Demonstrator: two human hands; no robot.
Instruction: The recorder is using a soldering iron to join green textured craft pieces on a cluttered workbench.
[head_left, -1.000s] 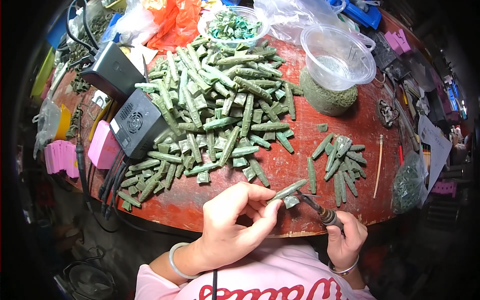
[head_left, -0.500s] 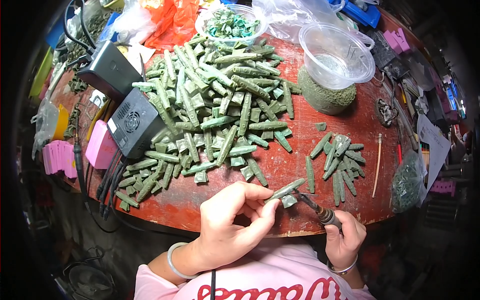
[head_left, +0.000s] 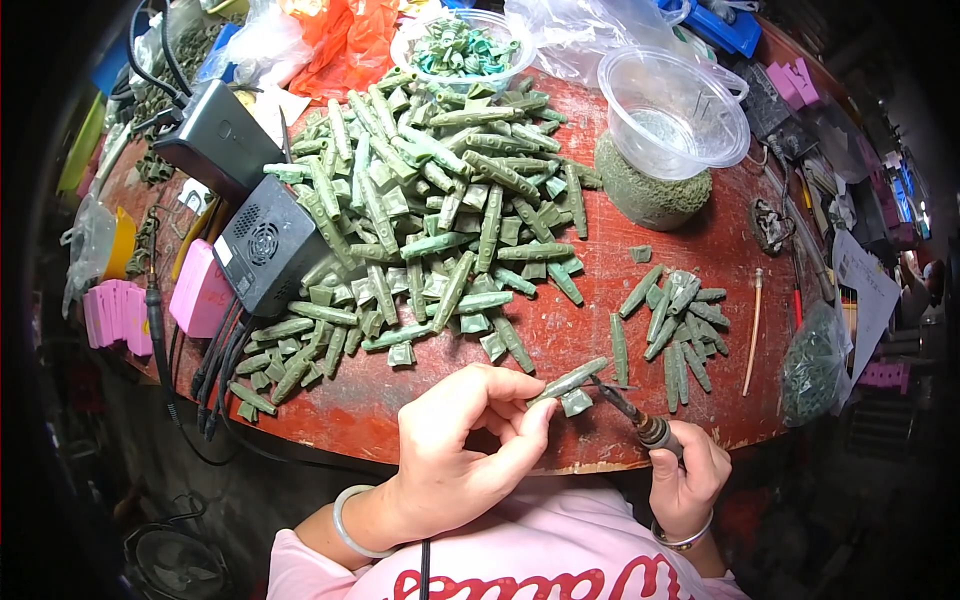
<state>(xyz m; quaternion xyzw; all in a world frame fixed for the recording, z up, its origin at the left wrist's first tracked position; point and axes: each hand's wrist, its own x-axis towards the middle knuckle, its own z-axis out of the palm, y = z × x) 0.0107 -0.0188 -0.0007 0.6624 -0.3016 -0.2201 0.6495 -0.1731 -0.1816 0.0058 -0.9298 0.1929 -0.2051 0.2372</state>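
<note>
Between thumb and fingertips, my left hand [head_left: 465, 450] pinches a green ridged rod [head_left: 574, 377] near the table's front edge. A small square green tab [head_left: 576, 403] sits against the rod's underside. My right hand [head_left: 692, 485] is closed round the handle of a soldering iron [head_left: 655, 432], whose dark, bent tip points at the rod's right part. Whether the tip touches it, I cannot tell. A big heap of similar green rods [head_left: 430, 244] with square tabs lies beyond my left hand. To the right is a smaller group of rods [head_left: 685, 318].
Two black box-shaped devices [head_left: 270, 250] with cables stand left of the heap. A clear plastic tub [head_left: 735, 135] rests on a rough green block [head_left: 640, 190]. A bowl of green scraps [head_left: 515, 55] stands at the back. A thin stick [head_left: 754, 330] lies at the right.
The iron's tip has drawn slightly up and off to the right of the tab. My left hand and the rod have shifted only a trace to the left.
</note>
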